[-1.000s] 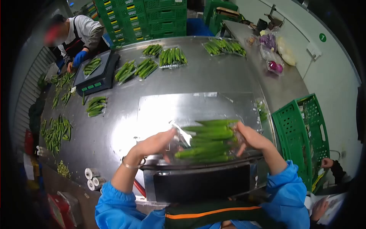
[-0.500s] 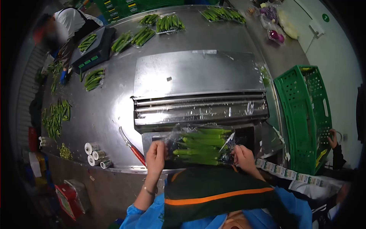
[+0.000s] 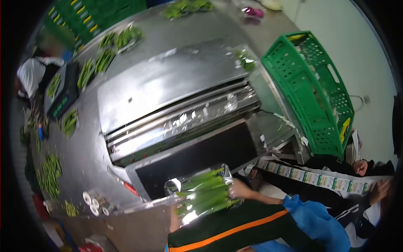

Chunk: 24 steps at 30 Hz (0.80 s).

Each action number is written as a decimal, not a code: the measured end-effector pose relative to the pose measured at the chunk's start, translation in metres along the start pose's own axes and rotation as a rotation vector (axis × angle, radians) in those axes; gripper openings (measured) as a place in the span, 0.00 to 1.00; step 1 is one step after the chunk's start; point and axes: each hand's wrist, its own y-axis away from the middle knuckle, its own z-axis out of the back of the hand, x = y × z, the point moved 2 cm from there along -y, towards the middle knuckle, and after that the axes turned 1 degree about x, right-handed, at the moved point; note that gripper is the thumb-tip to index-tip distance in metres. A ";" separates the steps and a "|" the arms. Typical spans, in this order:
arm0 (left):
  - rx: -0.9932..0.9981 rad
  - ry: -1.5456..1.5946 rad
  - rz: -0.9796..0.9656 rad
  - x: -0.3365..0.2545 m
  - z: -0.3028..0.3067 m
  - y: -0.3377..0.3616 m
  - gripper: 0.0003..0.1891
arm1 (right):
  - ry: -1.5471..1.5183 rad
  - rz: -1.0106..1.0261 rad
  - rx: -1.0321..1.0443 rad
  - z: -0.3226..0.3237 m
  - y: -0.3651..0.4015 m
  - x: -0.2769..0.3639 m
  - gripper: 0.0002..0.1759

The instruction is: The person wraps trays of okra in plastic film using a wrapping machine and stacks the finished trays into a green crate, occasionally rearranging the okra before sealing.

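Note:
A film-wrapped pack of green pods [image 3: 204,192] is held in front of my apron, just off the front edge of the wrapping machine's black plate [image 3: 197,161]. My right hand [image 3: 240,189] grips the pack's right end. At its left end is my left hand [image 3: 174,216], mostly hidden behind the pack, with its fingers out of sight. Shiny film covers the pods. Beyond the black plate lie the machine's metal rollers [image 3: 184,119] and its steel cover [image 3: 155,88].
Green crates [image 3: 310,92] stand at right, above a label strip [image 3: 315,177]. Another person's hands [image 3: 380,191] show at lower right. Pod packs [image 3: 105,60], a scale [image 3: 65,90], loose pods [image 3: 49,174], label rolls [image 3: 95,203] and a red-handled knife [image 3: 128,187] lie left. One person [image 3: 31,77] stands far left.
The view has turned and shifted right. Both my hands have drawn the pack off the black plate toward my body, and the plate now shows bare.

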 end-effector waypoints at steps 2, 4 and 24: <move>0.108 -0.104 0.066 -0.028 -0.013 -0.008 0.15 | -0.211 0.030 0.314 -0.015 0.001 -0.021 0.15; 0.191 -0.210 0.085 -0.059 -0.031 -0.011 0.14 | -0.250 0.434 0.257 -0.011 0.004 -0.024 0.26; -0.266 -0.435 -0.502 -0.316 -0.066 -0.119 0.02 | -1.418 0.412 -0.782 0.295 -0.126 -0.034 0.18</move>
